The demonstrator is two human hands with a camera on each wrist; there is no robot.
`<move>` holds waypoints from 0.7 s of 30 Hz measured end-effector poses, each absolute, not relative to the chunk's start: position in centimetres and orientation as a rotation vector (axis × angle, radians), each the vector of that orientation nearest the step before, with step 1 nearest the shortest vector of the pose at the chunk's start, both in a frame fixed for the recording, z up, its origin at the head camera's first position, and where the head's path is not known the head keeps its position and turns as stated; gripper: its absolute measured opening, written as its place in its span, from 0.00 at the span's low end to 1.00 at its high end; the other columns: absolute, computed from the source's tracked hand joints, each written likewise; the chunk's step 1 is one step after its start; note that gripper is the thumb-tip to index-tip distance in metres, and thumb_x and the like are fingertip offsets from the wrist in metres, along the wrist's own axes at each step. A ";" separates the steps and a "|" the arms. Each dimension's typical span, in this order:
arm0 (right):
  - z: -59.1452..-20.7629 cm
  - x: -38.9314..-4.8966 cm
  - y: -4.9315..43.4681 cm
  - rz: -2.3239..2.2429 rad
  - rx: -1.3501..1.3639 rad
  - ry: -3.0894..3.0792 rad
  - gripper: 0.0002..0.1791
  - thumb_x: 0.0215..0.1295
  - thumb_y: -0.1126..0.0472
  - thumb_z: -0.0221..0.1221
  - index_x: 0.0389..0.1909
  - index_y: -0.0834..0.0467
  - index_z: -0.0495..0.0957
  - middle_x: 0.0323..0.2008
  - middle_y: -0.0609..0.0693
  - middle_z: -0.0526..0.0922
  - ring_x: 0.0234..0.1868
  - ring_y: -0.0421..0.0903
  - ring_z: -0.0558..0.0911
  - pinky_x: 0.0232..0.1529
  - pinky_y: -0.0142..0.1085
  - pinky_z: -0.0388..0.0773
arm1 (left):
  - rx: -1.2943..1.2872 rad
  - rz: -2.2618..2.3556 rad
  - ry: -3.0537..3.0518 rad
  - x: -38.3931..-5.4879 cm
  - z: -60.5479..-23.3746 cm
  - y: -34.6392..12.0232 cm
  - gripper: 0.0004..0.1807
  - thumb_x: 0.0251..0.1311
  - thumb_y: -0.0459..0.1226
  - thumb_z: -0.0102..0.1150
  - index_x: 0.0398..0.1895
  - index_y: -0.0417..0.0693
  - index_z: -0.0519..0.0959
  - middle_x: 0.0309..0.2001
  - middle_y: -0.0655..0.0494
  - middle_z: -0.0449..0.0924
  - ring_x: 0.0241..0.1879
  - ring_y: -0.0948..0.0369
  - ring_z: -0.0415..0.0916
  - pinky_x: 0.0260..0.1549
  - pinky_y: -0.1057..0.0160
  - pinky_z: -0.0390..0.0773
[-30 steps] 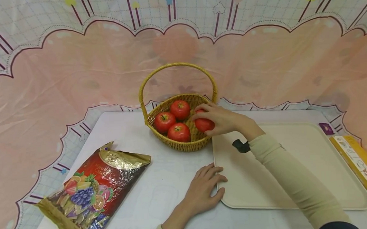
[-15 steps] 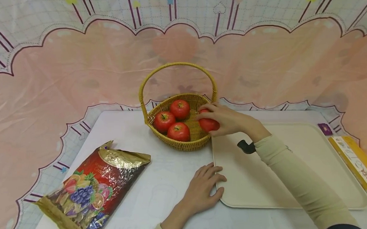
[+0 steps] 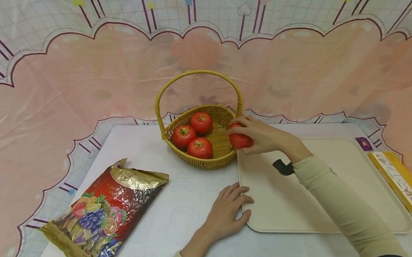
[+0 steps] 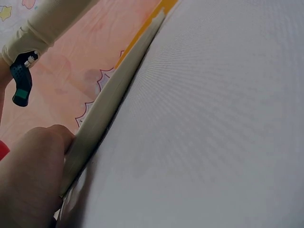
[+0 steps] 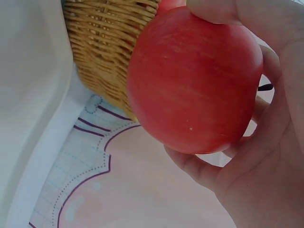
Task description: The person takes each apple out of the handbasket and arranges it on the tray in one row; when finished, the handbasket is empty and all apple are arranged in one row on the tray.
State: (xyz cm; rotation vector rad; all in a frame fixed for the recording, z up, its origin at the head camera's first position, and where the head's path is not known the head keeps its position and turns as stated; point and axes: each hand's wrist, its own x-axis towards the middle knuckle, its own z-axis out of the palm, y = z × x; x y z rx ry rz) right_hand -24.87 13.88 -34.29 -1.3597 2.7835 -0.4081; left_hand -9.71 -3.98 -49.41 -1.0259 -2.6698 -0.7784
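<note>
My right hand (image 3: pixel 260 137) grips a red apple (image 3: pixel 240 137) at the right rim of a yellow wicker basket (image 3: pixel 208 165). Thumb and fingers wrap round the apple in the right wrist view, with the basket's side just behind it. Inside the basket sit three more red apples, one at the back (image 3: pixel 201 123), one at the left (image 3: pixel 184 136) and one at the front (image 3: pixel 199 148). My left hand (image 3: pixel 226 213) rests by the left edge of a cream tray (image 3: pixel 317 192), its fingertips over the rim. The left wrist view hides most of those fingers.
A red and gold bag of mixed candy (image 3: pixel 109 215) lies on the white table at the left. Along the tray's right side is a yellow pasta box (image 3: pixel 405 192), with a small purple packet (image 3: pixel 364 144) behind it. A patterned curtain (image 3: pixel 119 82) backs the table.
My right hand has moved to the right with the apple, from inside the basket to its right rim near the tray. The left hand stays at the tray's edge.
</note>
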 end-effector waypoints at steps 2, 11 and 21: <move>-34.3 -24.8 14.1 -0.415 -1.362 2.786 0.30 0.50 0.55 0.65 0.58 0.47 0.72 0.62 0.54 0.67 0.62 0.56 0.64 0.54 0.53 0.74 | -1.027 -0.779 -2.672 -9.7 -49.4 -4.0 0.11 0.62 0.47 0.50 0.46 0.63 0.77 0.62 0.60 0.70 0.69 0.53 0.60 0.67 0.51 0.61; -34.5 -24.4 14.9 -0.417 -1.353 2.809 0.28 0.50 0.56 0.64 0.56 0.45 0.73 0.61 0.52 0.67 0.62 0.56 0.64 0.54 0.55 0.73 | -1.031 -0.773 -2.649 -9.8 -49.3 -4.0 0.11 0.61 0.46 0.50 0.46 0.62 0.77 0.61 0.60 0.71 0.68 0.53 0.61 0.66 0.51 0.61; -35.3 -24.1 16.4 -0.447 -1.256 2.831 0.29 0.51 0.55 0.64 0.58 0.46 0.72 0.64 0.55 0.65 0.62 0.57 0.64 0.52 0.54 0.76 | -1.037 -0.775 -2.653 -9.8 -49.3 -4.0 0.11 0.61 0.46 0.50 0.46 0.62 0.77 0.61 0.59 0.71 0.68 0.52 0.61 0.67 0.51 0.61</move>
